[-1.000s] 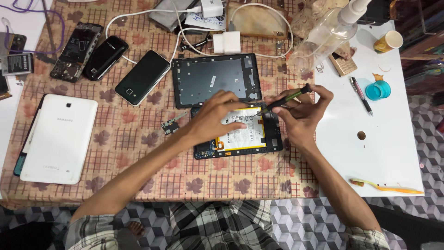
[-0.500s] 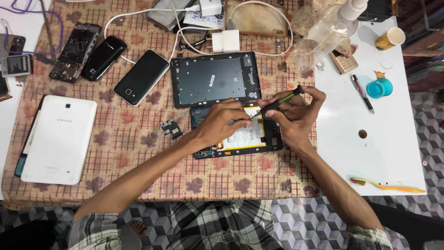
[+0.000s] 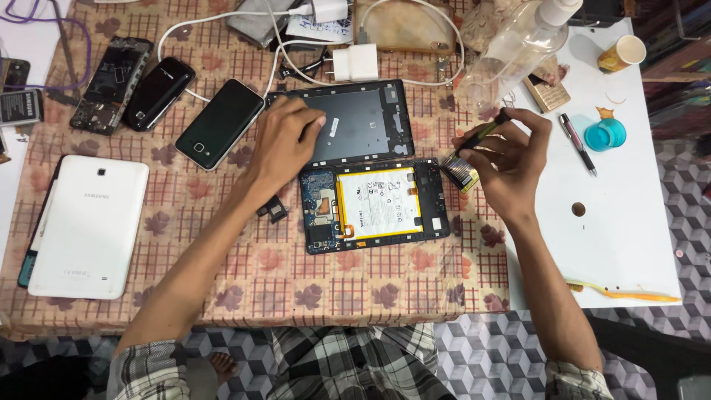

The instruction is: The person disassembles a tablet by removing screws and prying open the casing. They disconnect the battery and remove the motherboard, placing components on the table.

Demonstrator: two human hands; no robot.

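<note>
The left hand [image 3: 285, 141] has left the opened black tablet with its white-and-yellow battery [image 3: 374, 205] and now lies flat, fingers spread, on the detached dark grey back cover [image 3: 366, 122] just beyond. The right hand [image 3: 507, 159] has drawn right, fingers pinching a slim dark screwdriver [image 3: 481, 135] and a small striped component [image 3: 461, 172]; the tablet's insides lie uncovered on the table.

Probably a small phone-repair workbench: an opened tablet [image 3: 374, 204] at centre, dismantled phones [image 3: 111, 85] upper left, chargers [image 3: 354, 62] and cables along the top.
</note>
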